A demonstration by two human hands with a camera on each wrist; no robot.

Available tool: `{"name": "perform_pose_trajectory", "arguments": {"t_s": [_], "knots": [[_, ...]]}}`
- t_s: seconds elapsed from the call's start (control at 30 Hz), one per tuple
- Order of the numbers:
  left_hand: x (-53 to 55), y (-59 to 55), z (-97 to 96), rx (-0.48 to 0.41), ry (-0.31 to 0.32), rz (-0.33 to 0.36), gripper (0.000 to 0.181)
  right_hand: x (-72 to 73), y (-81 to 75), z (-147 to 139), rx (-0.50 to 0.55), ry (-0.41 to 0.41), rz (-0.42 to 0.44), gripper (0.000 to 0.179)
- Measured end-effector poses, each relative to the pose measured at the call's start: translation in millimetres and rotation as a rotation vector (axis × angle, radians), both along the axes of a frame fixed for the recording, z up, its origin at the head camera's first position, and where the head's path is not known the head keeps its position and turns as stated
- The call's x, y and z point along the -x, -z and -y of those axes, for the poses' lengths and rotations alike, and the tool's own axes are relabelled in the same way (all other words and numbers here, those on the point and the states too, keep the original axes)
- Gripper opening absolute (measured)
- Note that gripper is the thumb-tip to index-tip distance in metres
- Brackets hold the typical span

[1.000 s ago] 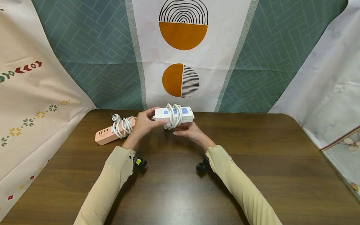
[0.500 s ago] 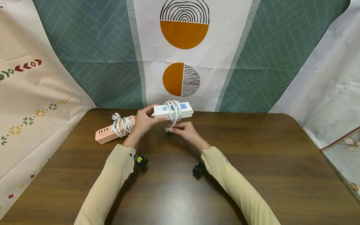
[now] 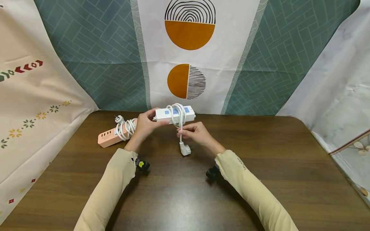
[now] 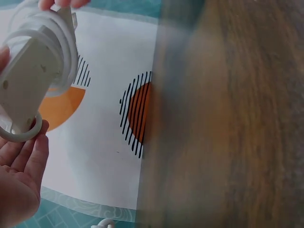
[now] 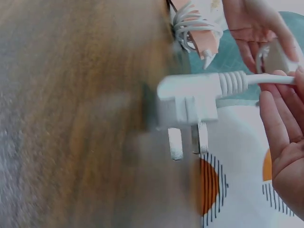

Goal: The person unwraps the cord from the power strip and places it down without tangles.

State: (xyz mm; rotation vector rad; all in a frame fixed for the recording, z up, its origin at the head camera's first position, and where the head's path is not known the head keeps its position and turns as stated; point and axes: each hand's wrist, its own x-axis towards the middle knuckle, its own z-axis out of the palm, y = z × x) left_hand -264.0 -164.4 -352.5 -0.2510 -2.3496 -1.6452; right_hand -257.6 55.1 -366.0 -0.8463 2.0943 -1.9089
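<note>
A white power strip [image 3: 189,116] with blue sockets is held up over the back of the table, its white cord [image 3: 181,113] wound several times round the middle. My left hand [image 3: 146,124] grips the strip's left end, thumb in front and fingers behind. With thumb and fingers my right hand [image 3: 196,132] pinches the free cord just below the strip. The plug [image 3: 185,149] dangles under that pinch; its metal prongs [image 5: 175,144] show in the right wrist view. In the left wrist view the strip's underside [image 4: 23,85] faces the camera.
A peach power strip [image 3: 108,138], its white cord wrapped round it, lies on the brown wooden table [image 3: 179,192] left of my left hand. Patterned cloth [image 3: 115,80] hangs behind the table's back edge, with more cloth at both sides.
My right hand has gone from under the strip to the cord's free end, then slid up the cord. The plug has come loose from the coil and now hangs down.
</note>
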Motion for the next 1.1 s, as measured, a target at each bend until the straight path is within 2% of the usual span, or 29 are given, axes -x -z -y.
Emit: {"name": "perform_pose_trajectory", "arguments": {"t_s": [0.17,0.5,0.67,0.7,0.77,0.9,1.1], "knots": [[-2.5,3.0,-0.4,0.001,0.016,0.006,0.051,-1.5,-7.7,-5.9,-0.042,-0.033,0.025,0.022],[-4.6,8.2,0.3,-0.026,0.069,-0.008,0.048,-1.7,-20.1,-18.4,-0.096,-0.030,0.041,0.023],[-20.5,-6.3,-4.3,-0.011,0.087,-0.003,0.047,0.6,-29.5,-23.2,-0.133,-0.011,0.022,0.021],[-20.3,-6.0,-4.3,-0.009,0.090,-0.002,0.047,1.2,-31.3,-24.4,-0.135,0.003,0.020,0.020],[-17.2,-2.0,-3.1,-0.009,0.090,-0.003,0.048,2.1,-35.3,-27.9,-0.125,0.027,0.035,0.020],[-5.5,15.8,2.8,-0.005,0.081,0.014,0.051,4.2,-41.3,-35.4,-0.126,0.068,0.071,0.021],[-7.7,19.6,3.0,-0.032,0.086,0.039,0.053,7.2,-43.1,-44.7,-0.171,0.112,0.095,0.026]]}}
